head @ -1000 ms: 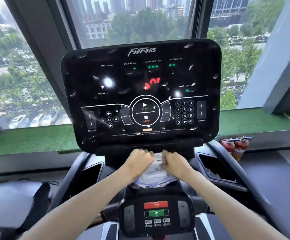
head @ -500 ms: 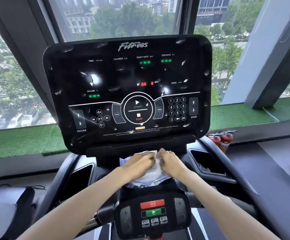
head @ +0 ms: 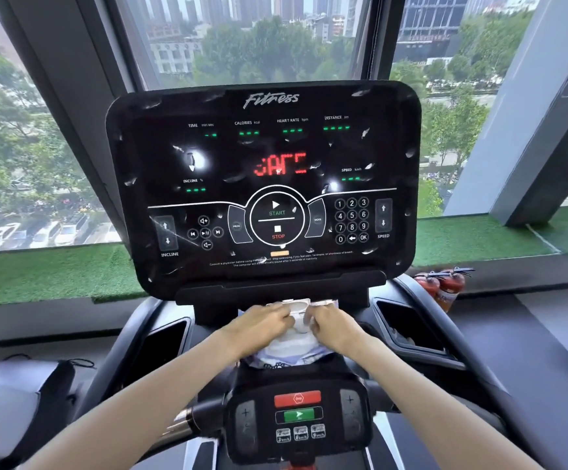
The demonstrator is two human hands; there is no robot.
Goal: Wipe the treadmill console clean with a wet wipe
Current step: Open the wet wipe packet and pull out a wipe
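The black treadmill console (head: 265,150) stands upright before me, speckled with pale smudges and showing red letters in the middle. Just below it a white wet wipe pack (head: 289,347) lies on the ledge. My left hand (head: 259,322) and my right hand (head: 333,323) both rest on the pack, fingers pinched at its white lid (head: 296,305), which stands raised. No loose wipe is in sight.
A small control panel (head: 298,418) with red and green buttons sits below my wrists. Cup pockets (head: 408,325) flank the pack. Two red fire extinguishers (head: 445,286) stand on the right by the green sill. A dark bag (head: 21,398) lies at left.
My view shifted so the console sits more central and its red display now reads clearly. My hands stayed on the pack and the lid has come up.
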